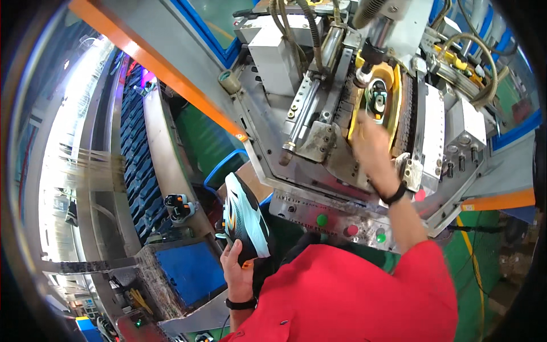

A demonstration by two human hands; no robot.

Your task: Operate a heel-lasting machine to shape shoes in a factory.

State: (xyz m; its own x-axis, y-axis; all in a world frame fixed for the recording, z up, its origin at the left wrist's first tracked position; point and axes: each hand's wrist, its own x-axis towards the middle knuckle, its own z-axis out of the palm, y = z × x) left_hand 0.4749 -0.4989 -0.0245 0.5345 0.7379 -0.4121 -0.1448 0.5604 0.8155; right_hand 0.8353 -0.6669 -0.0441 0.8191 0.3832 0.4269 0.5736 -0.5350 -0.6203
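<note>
My left hand [236, 275] is closed around the heel end of a sneaker [248, 214] with light blue, black and orange parts. The sneaker is held with its toe up, left of the machine's front panel. Inside the pressing machine, another shoe [376, 98] sits in a yellow-walled cradle [397, 94] under a metal press head [373, 52]. My right hand [371, 149] reaches to the near end of that cradle, close to the shoe. Motion smears its fingers, so their grip and any contact are unclear.
Green and red buttons [322, 220] line the machine's front panel. To the left runs a dark ridged conveyor [142, 165], with a dark shoe [179, 208] beside its near end. A blue-topped stand [185, 273] is at lower left. An orange-edged frame [165, 68] flanks the machine.
</note>
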